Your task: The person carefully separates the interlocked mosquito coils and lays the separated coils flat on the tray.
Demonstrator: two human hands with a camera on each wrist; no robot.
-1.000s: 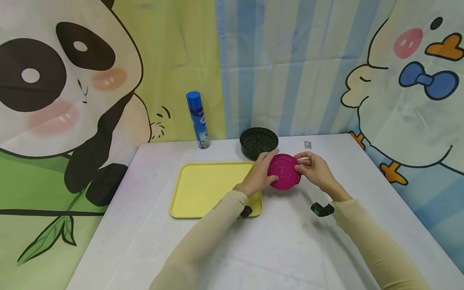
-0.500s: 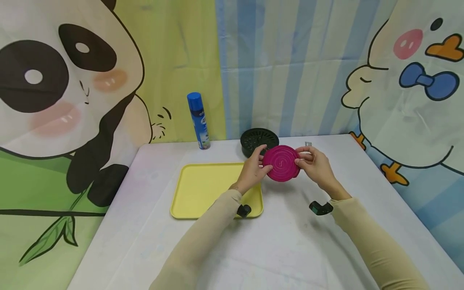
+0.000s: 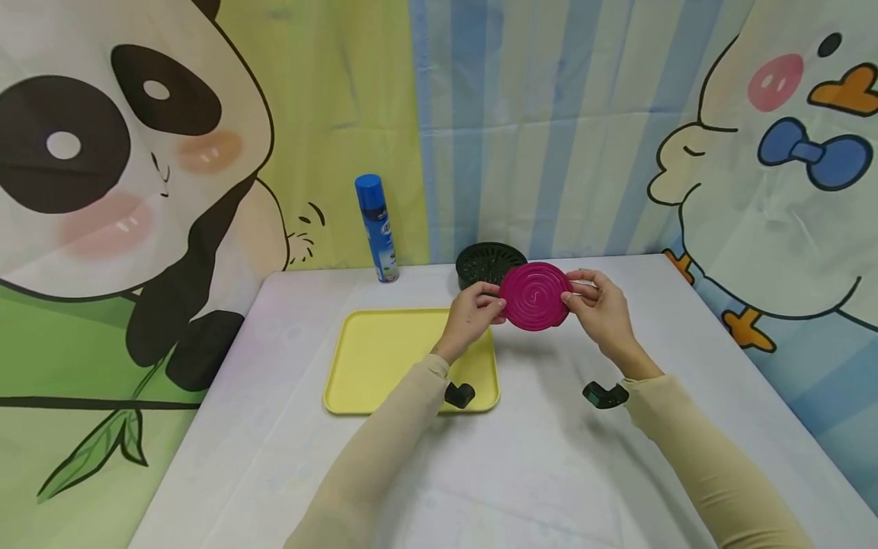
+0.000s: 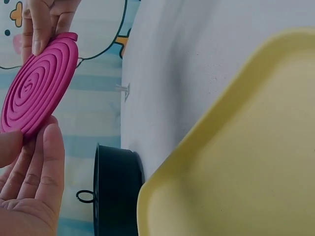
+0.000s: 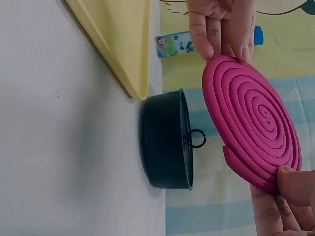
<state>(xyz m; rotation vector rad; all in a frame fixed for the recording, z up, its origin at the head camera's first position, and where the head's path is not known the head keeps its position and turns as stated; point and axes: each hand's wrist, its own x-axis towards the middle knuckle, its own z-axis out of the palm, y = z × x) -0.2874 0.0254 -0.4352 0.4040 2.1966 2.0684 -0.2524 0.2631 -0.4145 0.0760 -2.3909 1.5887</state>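
A magenta mosquito coil point(image 3: 535, 297), wound in a flat spiral, is held up above the table with its face tilted to the head camera. My left hand point(image 3: 469, 320) pinches its left edge between thumb and fingers. At the opposite edge, near the coil's outer end, my right hand point(image 3: 605, 316) grips it the same way. Both wrist views show the coil point(image 5: 256, 118) spanning the two hands. Just behind it stands a round black coil holder point(image 5: 165, 140) with a slotted top and a small wire ring, partly hidden in the head view.
A yellow tray point(image 3: 384, 358) lies left of the coil, partly under my left forearm. A blue spray can point(image 3: 377, 229) stands at the back edge. In the left wrist view a small metal stand point(image 4: 127, 92) sits by the table's edge. Printed curtains hang behind.
The coil has risen and shifted slightly toward the back. My left hand has slid from across its face to pinching the left edge; my right hand keeps its grip.
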